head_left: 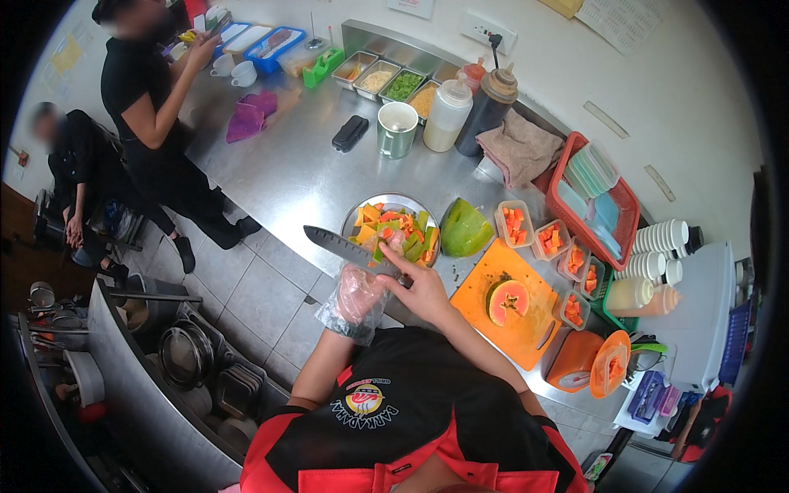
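Observation:
In my right hand [426, 289] is a kitchen knife [341, 245], its dark blade pointing left across my left hand. A clear plastic glove covers my left hand [358, 294], whose fingers close round a small piece of papaya, mostly hidden by the fingers and blade. Just beyond both hands, a round metal bowl [367, 200] holds green and orange papaya peels and scraps. To its right lies a large green-skinned papaya piece [467, 228]. A cut papaya half [508, 303] rests face up on the orange cutting board [477, 283].
Several clear tubs of papaya cubes [515, 223] line the board's right side. Behind stand squeeze bottles [449, 115], a metal cup [397, 131] and topping trays [376, 80]. An orange scale [575, 361] sits at the near right. Two people [148, 107] are at the left.

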The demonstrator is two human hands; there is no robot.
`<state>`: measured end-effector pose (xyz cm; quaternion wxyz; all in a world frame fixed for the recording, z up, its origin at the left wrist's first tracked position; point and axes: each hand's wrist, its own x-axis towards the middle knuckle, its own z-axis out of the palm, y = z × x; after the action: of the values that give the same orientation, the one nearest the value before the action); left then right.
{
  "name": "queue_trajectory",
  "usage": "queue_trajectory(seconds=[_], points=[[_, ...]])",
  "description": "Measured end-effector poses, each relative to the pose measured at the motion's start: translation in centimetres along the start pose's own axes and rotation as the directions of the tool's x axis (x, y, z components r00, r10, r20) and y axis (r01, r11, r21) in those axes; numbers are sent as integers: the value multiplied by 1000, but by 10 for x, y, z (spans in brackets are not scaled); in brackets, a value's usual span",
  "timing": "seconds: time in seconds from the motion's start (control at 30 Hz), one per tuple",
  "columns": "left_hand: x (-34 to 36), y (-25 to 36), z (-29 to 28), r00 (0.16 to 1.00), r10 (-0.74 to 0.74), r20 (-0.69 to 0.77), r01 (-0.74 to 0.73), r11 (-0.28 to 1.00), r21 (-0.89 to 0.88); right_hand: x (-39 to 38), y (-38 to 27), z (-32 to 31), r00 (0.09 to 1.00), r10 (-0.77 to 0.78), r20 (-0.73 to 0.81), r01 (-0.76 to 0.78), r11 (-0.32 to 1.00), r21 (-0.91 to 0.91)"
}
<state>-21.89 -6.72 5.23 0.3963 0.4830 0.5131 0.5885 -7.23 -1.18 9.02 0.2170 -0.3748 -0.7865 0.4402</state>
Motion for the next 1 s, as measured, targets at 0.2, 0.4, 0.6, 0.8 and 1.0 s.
queue_trajectory(seconds=[0.2, 0.4, 0.6, 0.8, 1.0], points=[[-5, 4, -8, 995, 96, -3, -87, 912, 401, 3, -5, -9, 999, 32, 40, -34, 998, 52], [-4, 8, -9, 995, 96, -31, -71, 885, 461, 4, -4, -12, 994, 76, 77, -81, 995, 63], [-5, -18, -12, 992, 100, -72, -62, 911, 409, 6, -2, -14, 998, 27, 55, -31, 996, 83], [8, 15, -13, 995, 82, 55, -96, 929, 357, 7, -7, -19, 992, 45, 115, -60, 990, 131], [13, 8, -13, 948, -239, 213, 313, 554, -771, 8, 2, -14, 992, 37, 121, -65, 970, 234]])
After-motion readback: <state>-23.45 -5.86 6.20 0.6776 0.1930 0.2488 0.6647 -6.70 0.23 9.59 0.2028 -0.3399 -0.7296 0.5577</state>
